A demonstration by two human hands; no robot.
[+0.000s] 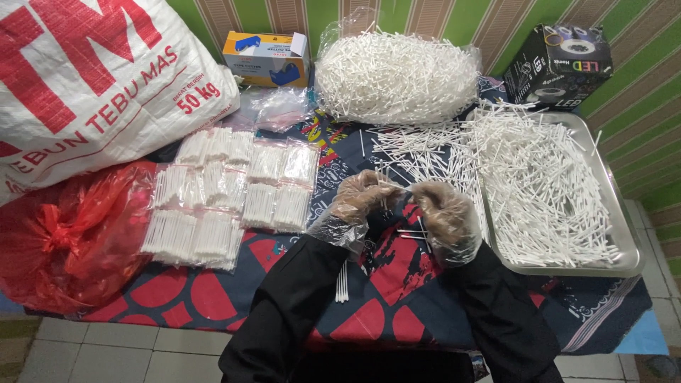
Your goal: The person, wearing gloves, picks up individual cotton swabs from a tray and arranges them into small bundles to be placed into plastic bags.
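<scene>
My left hand (362, 195) and my right hand (443, 213) wear clear plastic gloves over black sleeves and meet above the patterned cloth. Together they pinch a small bundle of white cotton swabs (394, 189) between the fingertips. A few loose swabs (411, 232) lie on the cloth just under my right hand. Another short bunch of swabs (342, 282) lies by my left forearm.
A metal tray (624, 245) heaped with loose swabs sits at right. Several small clear packets of swabs (227, 195) lie at left. At the back are a big clear bag of swabs (397, 74), a black box (560, 64), a blue-yellow box (266, 57), a white sack (92, 78) and a red bag (71, 234).
</scene>
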